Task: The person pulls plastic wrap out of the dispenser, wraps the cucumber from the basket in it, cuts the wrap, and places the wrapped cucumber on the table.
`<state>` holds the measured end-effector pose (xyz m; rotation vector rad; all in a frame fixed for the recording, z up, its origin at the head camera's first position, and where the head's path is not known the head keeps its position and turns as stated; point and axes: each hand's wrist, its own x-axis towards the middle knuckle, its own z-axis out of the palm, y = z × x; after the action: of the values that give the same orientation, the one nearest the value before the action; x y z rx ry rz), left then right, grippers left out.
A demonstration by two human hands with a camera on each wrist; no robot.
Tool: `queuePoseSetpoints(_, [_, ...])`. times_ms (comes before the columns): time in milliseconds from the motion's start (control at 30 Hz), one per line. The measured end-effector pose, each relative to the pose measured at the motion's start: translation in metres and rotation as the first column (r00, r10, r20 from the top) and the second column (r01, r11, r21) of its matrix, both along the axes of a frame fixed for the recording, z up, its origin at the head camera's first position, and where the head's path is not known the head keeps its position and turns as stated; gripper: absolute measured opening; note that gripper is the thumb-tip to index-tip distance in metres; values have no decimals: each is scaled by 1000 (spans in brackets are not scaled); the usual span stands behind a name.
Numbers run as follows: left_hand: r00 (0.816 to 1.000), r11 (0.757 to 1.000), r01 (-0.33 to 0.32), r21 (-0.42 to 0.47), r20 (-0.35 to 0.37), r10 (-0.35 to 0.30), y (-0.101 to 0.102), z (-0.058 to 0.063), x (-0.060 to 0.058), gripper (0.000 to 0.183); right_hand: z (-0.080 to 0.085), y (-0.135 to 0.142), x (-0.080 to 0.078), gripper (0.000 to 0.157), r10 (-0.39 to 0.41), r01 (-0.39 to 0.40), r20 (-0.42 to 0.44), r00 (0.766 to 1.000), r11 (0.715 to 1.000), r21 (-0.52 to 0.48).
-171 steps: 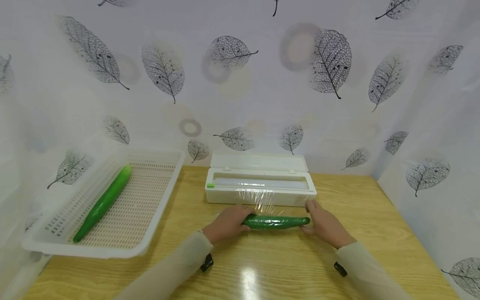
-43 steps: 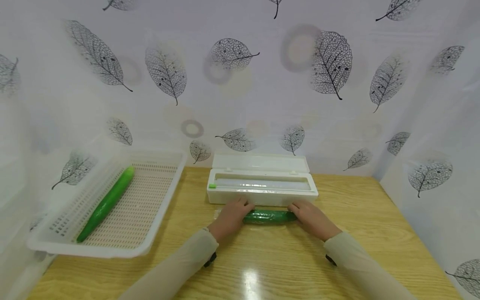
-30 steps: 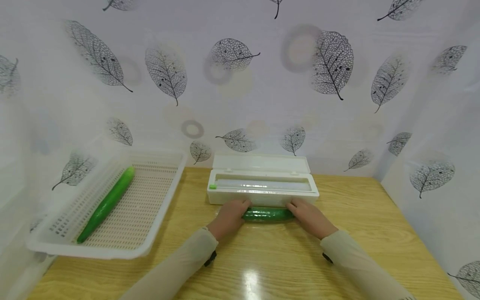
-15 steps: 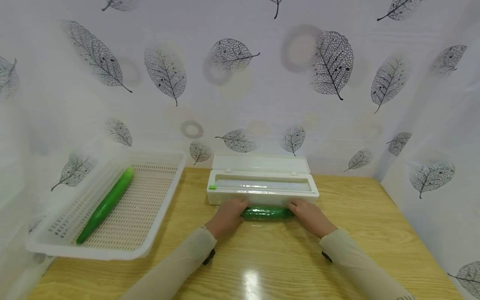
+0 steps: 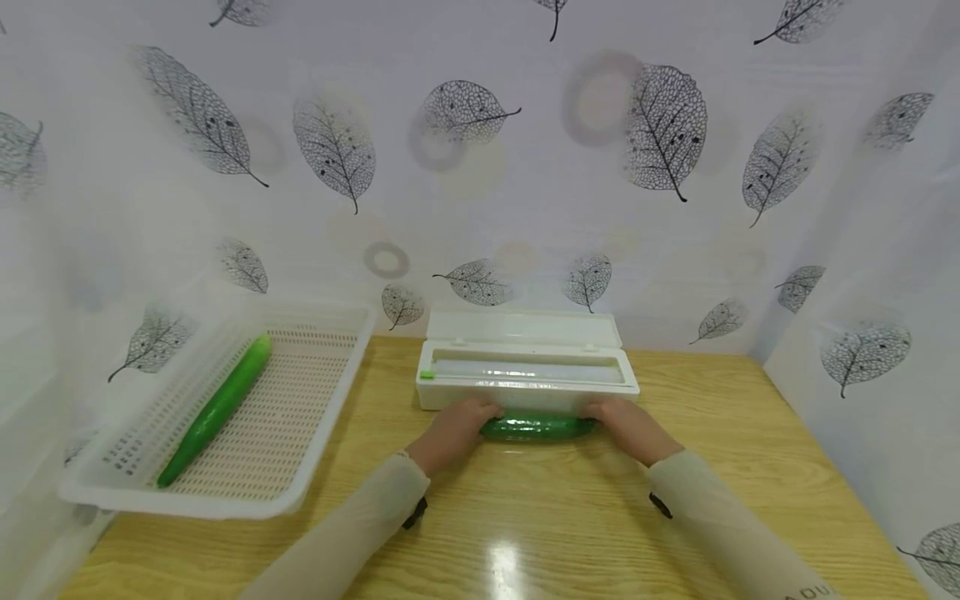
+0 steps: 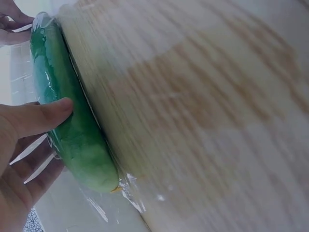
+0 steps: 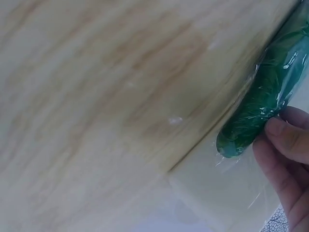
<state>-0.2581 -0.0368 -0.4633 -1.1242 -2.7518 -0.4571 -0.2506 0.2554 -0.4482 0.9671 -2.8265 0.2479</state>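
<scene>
A dark green cucumber, wrapped in clear cling film, lies lengthwise against the front of a white film dispenser box. My left hand grips it near one end, thumb on the near side and fingers behind, as the left wrist view shows. Loose film sticks out past that paler end. At the other end my right hand pinches the wrapped cucumber between thumb and fingers; shiny creases run along the film in the right wrist view. The fingers partly hide both ends in the head view.
The box's lid is raised, showing a film roll inside and a green slider at its left. A white plastic basket holding an unwrapped cucumber stands left on the wooden table. A leaf-print curtain hangs behind.
The cucumber has moved back to the box, and the film stretched between them earlier no longer shows. My right hand first moved left along it, then slightly right in the last half second.
</scene>
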Motion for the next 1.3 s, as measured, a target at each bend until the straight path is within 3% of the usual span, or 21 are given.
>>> queuePoseSetpoints(200, [998,1000,3,21,-59,-1,-5,-3,-1,38,0,-1,1,22,6,-6,-31,999,1000,20])
queuePoseSetpoints(333, [994,1000,13,7,-106,-12,-15,-7,-3,46,0,-1,3,23,4,-3,-30,1000,999,38])
queuePoseSetpoints(600, [998,998,-36,52,-54,39,-29,-8,0,31,1,-1,4,24,-6,9,-45,999,998,56])
queuePoseSetpoints(833, [999,996,-37,79,15,36,-34,-5,-3,37,-5,-2,6,26,3,10,-122,993,994,110])
queuePoseSetpoints(1133, [985,992,20,121,169,-40,-47,7,-7,44,-4,-3,9,22,-21,41,-132,991,989,144])
queuePoseSetpoints(1233, [988,994,-21,105,152,5,-53,18,-2,38,-1,-3,11,22,-32,48,-120,992,989,139])
queuePoseSetpoints(1300, [993,993,-77,93,93,69,-57,28,1,30,2,-3,12,21,-33,50,-122,992,989,139])
